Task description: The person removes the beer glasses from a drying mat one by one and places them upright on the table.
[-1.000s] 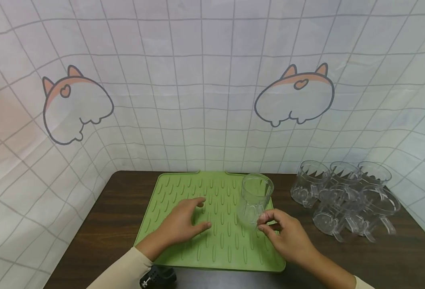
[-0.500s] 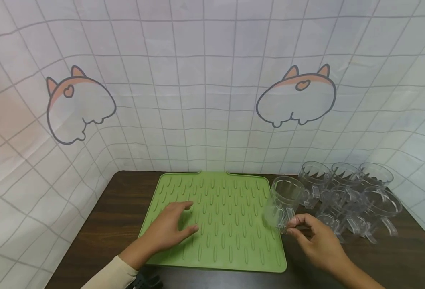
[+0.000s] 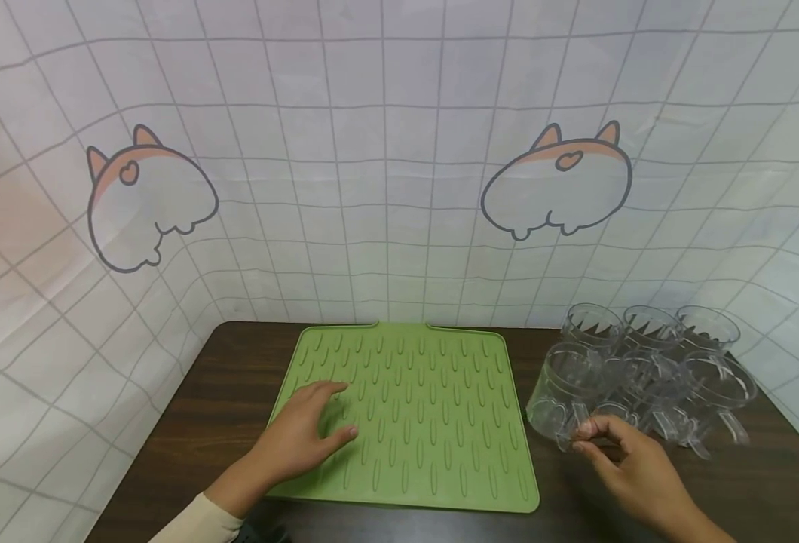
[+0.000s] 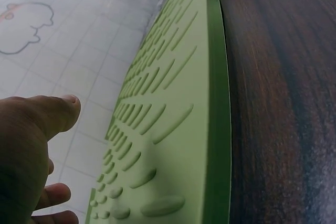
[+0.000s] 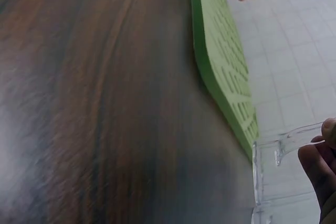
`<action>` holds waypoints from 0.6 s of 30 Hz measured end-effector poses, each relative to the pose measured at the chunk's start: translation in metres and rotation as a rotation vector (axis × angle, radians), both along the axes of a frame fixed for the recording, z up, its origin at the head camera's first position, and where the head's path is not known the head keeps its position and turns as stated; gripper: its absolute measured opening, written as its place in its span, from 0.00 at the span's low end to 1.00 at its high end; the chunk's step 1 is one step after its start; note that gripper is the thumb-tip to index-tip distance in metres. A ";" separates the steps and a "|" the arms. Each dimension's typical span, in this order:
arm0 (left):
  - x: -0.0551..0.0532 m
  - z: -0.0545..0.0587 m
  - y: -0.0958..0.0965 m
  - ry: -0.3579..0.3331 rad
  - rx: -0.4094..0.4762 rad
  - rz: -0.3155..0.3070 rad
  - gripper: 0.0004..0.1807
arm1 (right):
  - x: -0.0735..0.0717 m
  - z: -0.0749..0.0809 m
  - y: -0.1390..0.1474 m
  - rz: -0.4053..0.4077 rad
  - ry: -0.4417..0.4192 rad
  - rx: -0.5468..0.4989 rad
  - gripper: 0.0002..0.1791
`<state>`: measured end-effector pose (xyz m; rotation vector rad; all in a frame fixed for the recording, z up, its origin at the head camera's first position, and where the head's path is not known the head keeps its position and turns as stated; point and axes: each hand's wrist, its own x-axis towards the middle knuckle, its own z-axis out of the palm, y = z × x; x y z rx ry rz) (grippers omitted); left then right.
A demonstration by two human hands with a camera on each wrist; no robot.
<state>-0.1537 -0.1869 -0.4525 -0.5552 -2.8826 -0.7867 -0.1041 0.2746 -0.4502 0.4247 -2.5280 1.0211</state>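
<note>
My right hand (image 3: 633,467) pinches the handle of a clear mug (image 3: 562,388) between thumb and fingers. This mug stands upright just right of the green ridged mat (image 3: 433,452), at the near left of a group of clear mugs (image 3: 718,388). In the right wrist view the handle (image 5: 299,139) runs into the fingertips at the right edge. My left hand (image 3: 298,441) hovers over the left part of the mat, fingers relaxed and apart, holding nothing. The left wrist view has its thumb and fingertips (image 4: 55,195) beside the mat.
Dark wooden table (image 3: 189,422) lies under everything. A white grid-patterned cloth (image 3: 345,188) with cartoon animal drawings rises behind and at both sides. The other mugs stand close together at the right, overlapping one another in the head view.
My right hand has carried the mug rightward from over the mat to the group of mugs. My left hand has drawn back a little to the left, still relaxed.
</note>
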 end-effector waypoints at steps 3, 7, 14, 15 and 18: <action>0.002 0.000 -0.002 -0.006 -0.001 0.005 0.38 | 0.002 -0.002 0.004 -0.007 -0.012 0.014 0.17; 0.004 0.000 -0.003 -0.014 -0.003 0.011 0.38 | 0.004 -0.004 0.009 -0.016 -0.026 0.026 0.18; 0.005 0.001 -0.003 -0.017 -0.007 0.019 0.38 | 0.007 -0.009 0.016 -0.013 -0.014 0.021 0.18; 0.005 0.001 -0.003 -0.017 -0.008 0.018 0.38 | 0.007 -0.010 0.016 -0.016 -0.012 0.022 0.18; 0.004 0.001 -0.003 -0.014 -0.004 0.014 0.38 | 0.007 -0.012 0.017 -0.031 -0.021 0.020 0.17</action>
